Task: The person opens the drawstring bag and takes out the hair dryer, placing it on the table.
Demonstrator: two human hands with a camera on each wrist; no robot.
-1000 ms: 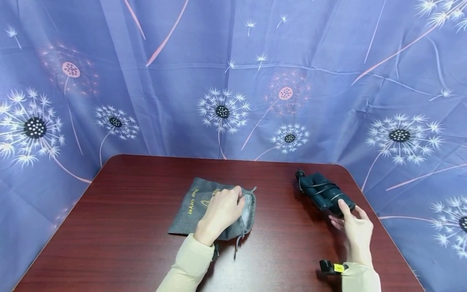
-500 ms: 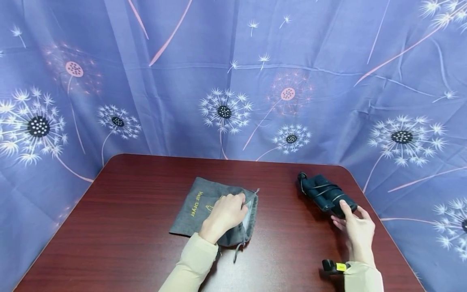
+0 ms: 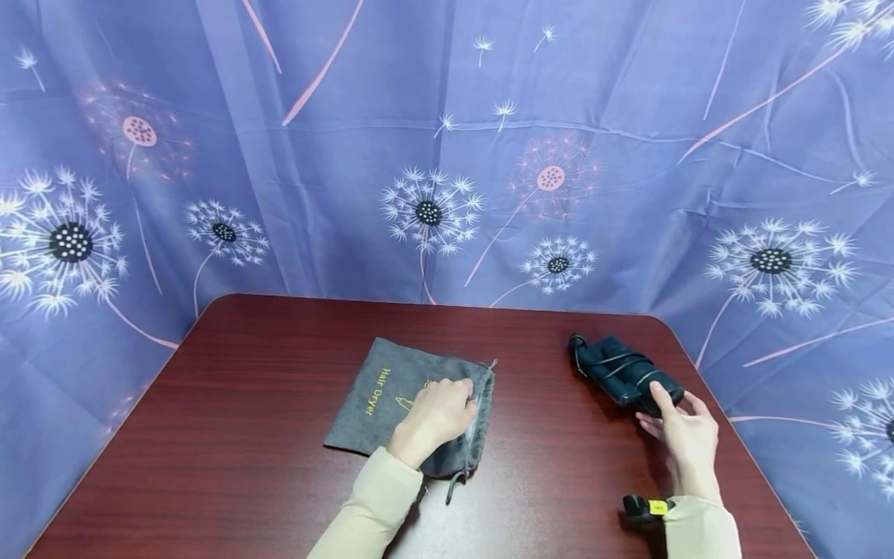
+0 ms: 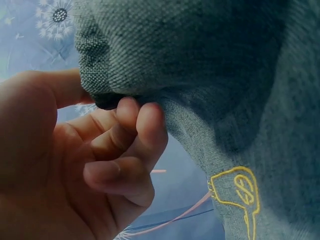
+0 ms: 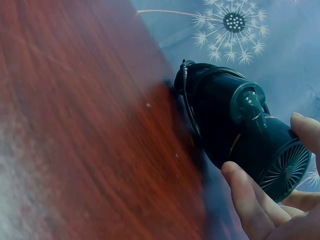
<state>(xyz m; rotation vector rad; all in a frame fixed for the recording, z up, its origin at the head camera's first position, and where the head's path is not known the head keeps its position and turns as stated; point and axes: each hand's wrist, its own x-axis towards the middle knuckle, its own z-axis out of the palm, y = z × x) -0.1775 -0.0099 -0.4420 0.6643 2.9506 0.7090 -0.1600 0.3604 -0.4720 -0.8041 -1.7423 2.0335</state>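
Note:
A flat grey drawstring bag (image 3: 359,404) with yellow "Hair Dryer" lettering lies on the table, left of centre. My left hand (image 3: 436,415) pinches the rim of its mouth, which faces right. In the left wrist view, thumb and fingertips (image 4: 150,122) meet at the cloth edge (image 4: 95,75), above a yellow dryer drawing (image 4: 240,187). At the far right, a dark folded hair dryer (image 3: 615,369) has its cord wound round it. My right hand (image 3: 687,442) grips its near end, thumb and fingers on either side of the round ribbed vent (image 5: 287,172).
The dark red wooden table (image 3: 209,435) ends at a blue dandelion-print curtain (image 3: 335,194) behind and at both sides. A black piece with a yellow label (image 3: 656,508) shows at the right sleeve. The bag's cord (image 3: 454,485) hangs loose at its near corner.
My left hand has shifted slightly right and towards me with the bag's rim, and the bag's mouth looks narrower. The right hand and hair dryer have hardly moved.

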